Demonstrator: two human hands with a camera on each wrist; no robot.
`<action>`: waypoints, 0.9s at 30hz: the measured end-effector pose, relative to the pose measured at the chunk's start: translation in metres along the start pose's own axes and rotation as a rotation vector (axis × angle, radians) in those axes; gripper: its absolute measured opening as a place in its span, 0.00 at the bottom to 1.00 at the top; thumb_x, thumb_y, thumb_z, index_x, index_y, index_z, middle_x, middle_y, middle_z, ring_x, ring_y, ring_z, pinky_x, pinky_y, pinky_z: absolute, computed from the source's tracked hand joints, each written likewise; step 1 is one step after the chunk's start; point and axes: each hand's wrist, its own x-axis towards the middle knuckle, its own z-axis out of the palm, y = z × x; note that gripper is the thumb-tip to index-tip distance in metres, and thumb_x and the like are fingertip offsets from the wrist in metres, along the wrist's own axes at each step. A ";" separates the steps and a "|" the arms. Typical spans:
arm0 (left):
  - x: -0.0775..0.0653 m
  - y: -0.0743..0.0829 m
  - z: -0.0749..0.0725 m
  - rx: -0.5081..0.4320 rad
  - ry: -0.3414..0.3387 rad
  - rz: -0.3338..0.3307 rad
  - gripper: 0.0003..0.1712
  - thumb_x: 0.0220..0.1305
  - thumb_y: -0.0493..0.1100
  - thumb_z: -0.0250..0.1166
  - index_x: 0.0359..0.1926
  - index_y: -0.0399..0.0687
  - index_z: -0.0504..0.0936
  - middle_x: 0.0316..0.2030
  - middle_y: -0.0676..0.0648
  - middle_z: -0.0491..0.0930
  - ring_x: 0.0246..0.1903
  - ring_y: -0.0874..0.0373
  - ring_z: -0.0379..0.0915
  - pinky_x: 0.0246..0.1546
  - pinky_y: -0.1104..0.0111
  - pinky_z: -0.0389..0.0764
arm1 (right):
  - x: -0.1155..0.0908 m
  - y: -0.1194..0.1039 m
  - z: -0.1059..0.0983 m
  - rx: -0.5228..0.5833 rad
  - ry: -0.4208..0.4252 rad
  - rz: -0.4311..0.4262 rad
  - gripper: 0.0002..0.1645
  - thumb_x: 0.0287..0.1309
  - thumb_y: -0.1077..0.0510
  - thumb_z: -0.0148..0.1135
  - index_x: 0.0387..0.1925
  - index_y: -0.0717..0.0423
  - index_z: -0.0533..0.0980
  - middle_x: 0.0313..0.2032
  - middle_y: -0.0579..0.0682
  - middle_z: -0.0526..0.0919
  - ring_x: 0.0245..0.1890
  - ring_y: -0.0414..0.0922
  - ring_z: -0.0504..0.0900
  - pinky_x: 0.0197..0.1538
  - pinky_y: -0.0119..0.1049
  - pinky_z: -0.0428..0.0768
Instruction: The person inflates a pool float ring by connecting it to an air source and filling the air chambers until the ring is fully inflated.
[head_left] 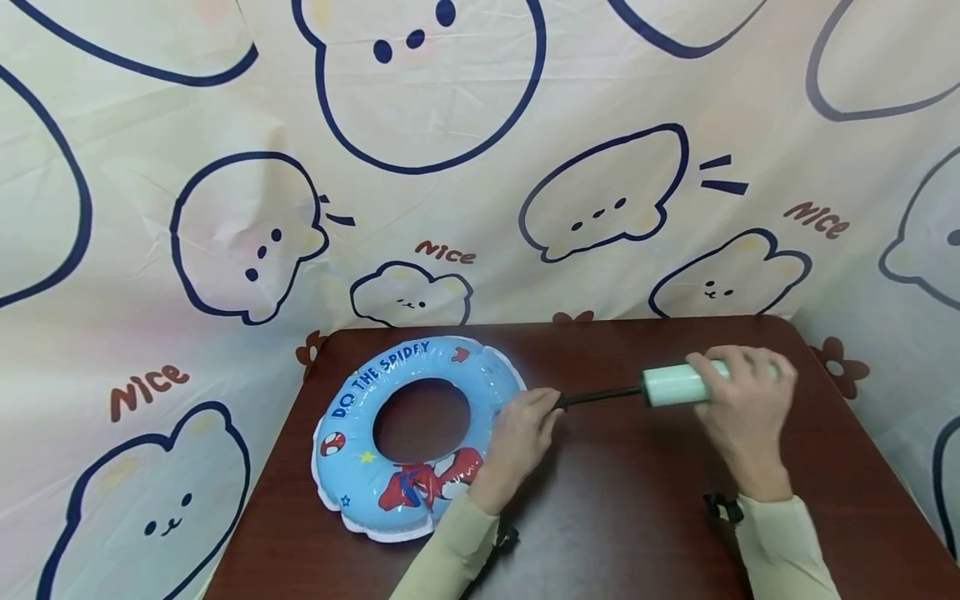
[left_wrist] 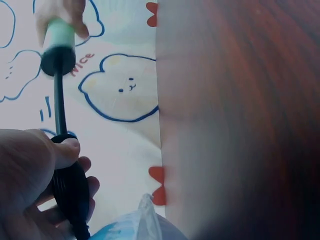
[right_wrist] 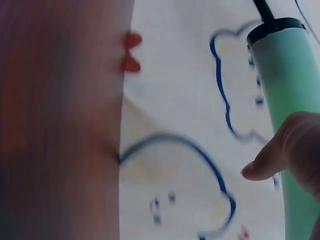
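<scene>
A blue inflatable swim ring [head_left: 345, 467] with "DO THE SPIDEY" lettering and a red cartoon figure lies puffed up on the left of the table. At its right edge my left hand [head_left: 521, 437] grips the black ribbed handle [left_wrist: 71, 192] of a hand air pump; the nozzle end points toward the ring, its tip hidden. My right hand [head_left: 746, 408] wraps around the pump's mint-green barrel [head_left: 671, 385], farther right. Between the hands a long stretch of black rod [head_left: 603, 396] shows, drawn out of the barrel. In the right wrist view my thumb lies across the barrel.
The dark brown wooden table [head_left: 637, 525] ends at a back edge against a cream cloth [head_left: 480, 208] printed with cartoon bears. Dark straps [head_left: 723, 507] circle the wrists near the sleeves.
</scene>
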 end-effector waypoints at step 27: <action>-0.001 0.009 0.001 0.044 0.000 0.083 0.14 0.71 0.41 0.73 0.55 0.46 0.89 0.51 0.49 0.89 0.48 0.57 0.86 0.56 0.69 0.86 | -0.015 -0.067 0.036 0.020 -0.111 -0.064 0.32 0.34 0.74 0.71 0.45 0.48 0.87 0.40 0.57 0.83 0.45 0.63 0.81 0.55 0.65 0.73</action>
